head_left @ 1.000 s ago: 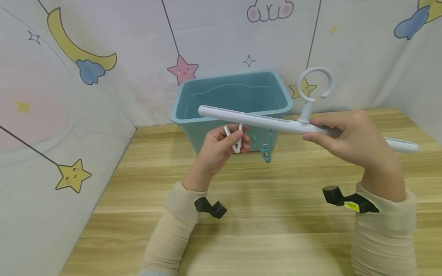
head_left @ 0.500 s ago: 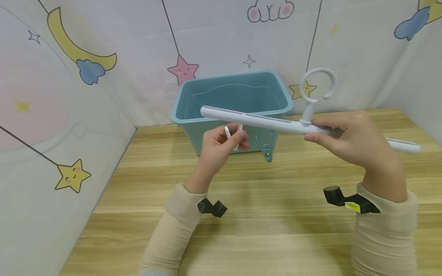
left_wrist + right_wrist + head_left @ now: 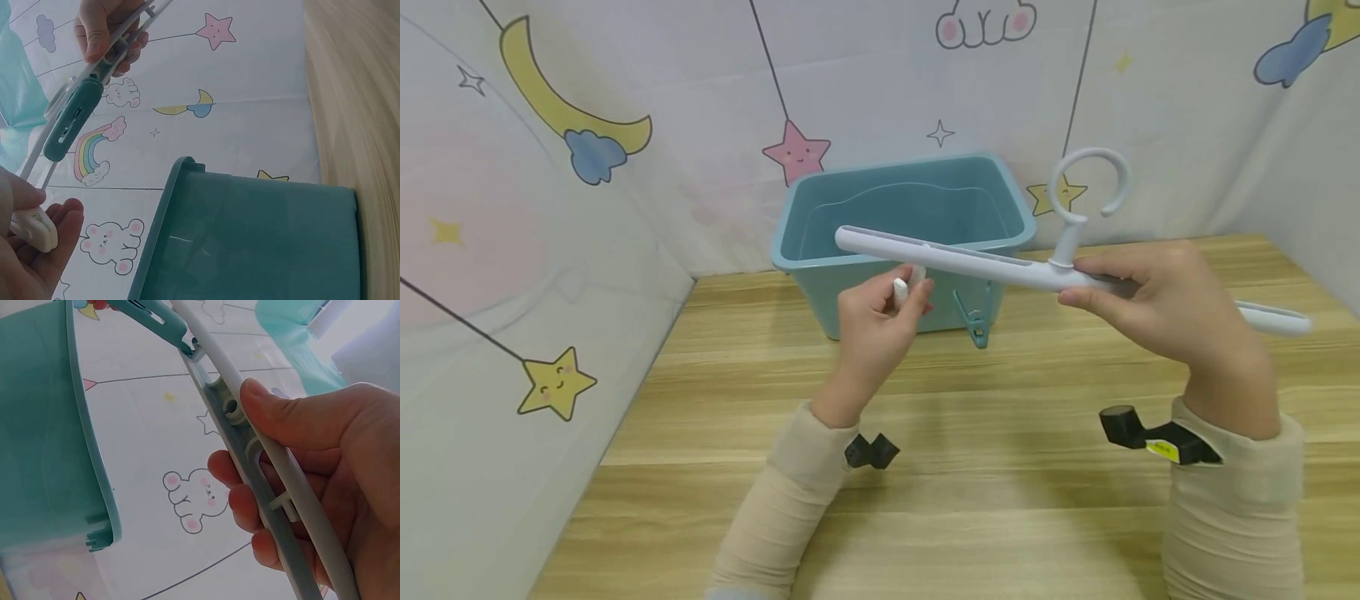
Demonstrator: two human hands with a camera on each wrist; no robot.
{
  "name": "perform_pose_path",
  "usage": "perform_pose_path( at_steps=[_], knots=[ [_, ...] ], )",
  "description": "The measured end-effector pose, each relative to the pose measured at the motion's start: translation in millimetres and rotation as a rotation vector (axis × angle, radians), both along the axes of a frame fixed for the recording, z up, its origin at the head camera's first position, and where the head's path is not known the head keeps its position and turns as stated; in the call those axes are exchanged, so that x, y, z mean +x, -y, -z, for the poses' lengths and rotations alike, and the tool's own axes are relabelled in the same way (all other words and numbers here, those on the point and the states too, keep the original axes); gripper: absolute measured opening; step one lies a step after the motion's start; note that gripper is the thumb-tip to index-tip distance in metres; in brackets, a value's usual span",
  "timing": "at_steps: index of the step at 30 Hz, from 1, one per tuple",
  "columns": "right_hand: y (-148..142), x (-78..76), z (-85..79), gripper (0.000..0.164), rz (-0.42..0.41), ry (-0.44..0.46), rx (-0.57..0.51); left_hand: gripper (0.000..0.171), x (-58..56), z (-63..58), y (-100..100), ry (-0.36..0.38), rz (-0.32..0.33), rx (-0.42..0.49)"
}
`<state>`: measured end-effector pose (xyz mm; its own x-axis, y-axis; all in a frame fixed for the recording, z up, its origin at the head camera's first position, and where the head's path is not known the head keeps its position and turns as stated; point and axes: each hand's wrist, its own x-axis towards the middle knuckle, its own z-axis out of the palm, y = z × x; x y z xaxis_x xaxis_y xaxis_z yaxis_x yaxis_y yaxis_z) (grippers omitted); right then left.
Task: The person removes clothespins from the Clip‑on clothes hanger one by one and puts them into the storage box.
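Note:
My right hand [image 3: 1172,304] holds a pale clothes hanger [image 3: 966,262] near its middle, thumb on one side and fingers on the other. Its hook points up and its arms slope across the front of the tub. A teal clothespin [image 3: 977,325] hangs from the underside of the hanger, between my hands. Below the hanger's left arm, my left hand [image 3: 876,329] pinches a white clothespin [image 3: 39,230] between thumb and fingers. In the left wrist view this clothespin overlaps the hanger's end. Fingers hide most of it in the head view.
A teal plastic tub [image 3: 820,296] stands on the wooden table [image 3: 985,500], behind the hanger and my left hand. A white cloth [image 3: 700,100] printed with stars and moons forms the back and side walls.
My left hand has turned, its wrist shifting slightly right. The white clothespin has tilted, its handles now end-on to the head view and close under the hanger. The right hand has barely moved.

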<state>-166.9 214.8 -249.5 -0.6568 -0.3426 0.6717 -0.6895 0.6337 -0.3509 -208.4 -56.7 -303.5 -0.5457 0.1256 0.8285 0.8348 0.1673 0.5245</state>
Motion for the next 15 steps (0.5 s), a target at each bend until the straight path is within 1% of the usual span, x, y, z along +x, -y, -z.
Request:
perform_pose_path(
  at_steps=[2, 4, 10, 15],
  knots=[
    [1, -0.4, -0.1, 0.022, 0.009, -0.007, 0.001, 0.009, -2.3, 0.6, -2, -0.099, -0.083, -0.034],
    [1, -0.7, 0.0, 0.021, 0.017, -0.013, 0.004, 0.01, -3.6, 0.8, -4, -0.169, -0.157, -0.059],
    [4, -1.9, 0.3, 0.022, 0.017, -0.03, 0.017, 0.008, -5.5, 3.9, -10, -0.289, -0.318, -0.096],
    [7, -2.7, 1.9, 0.02, 0.018, -0.03, 0.021, 0.005, -8.3, 4.5, -12, -0.417, -0.499, -0.156]
  ],
)
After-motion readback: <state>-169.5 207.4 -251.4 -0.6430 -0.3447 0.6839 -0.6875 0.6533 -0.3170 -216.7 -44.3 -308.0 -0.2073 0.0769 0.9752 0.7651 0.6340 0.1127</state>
